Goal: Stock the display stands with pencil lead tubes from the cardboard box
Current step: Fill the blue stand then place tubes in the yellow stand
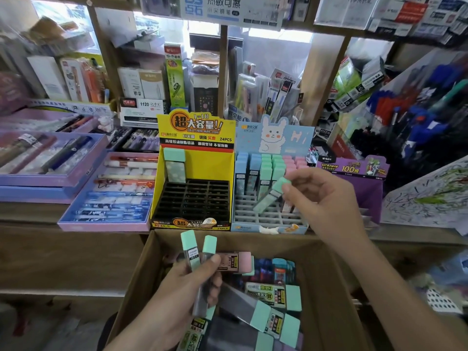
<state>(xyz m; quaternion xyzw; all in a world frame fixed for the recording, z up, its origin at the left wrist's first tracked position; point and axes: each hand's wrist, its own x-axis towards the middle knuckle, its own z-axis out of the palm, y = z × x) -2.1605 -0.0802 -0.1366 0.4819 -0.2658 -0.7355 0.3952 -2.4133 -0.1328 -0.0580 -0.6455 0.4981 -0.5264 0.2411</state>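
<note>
One long wooden shelf (63, 214) is being loaded across the far half of the scene with stationery, and a cardboard box (136, 269) is being kept open just below its near edge. Loose pencil lead tubes (276, 323) with mint and pink caps are being held in a jumble inside that box.

On the shelf, left of centre, a yellow display stand (217, 168) is being occupied by a single mint-capped tube (174, 165) standing at its far left corner, with bare slots of its black grid showing in front. Just to its right, a pale blue display stand (298, 140) with a rabbit on its back card is being filled along its far rows by blue, mint and pink capped tubes (266, 171). Further left, a purple tray of pens (106, 198) is being displayed.

Over the far left part of the box, the left hand (182, 295) is being curled round two upright mint-capped tubes (192, 252), with the thumb being pressed across them. Over the near grid of the pale blue display stand, the right hand (326, 198) is being closed in a pinch on one tilted mint tube (272, 196), gripped at its cap end between thumb and fingertips, its other end being pointed down and to the left.
</note>
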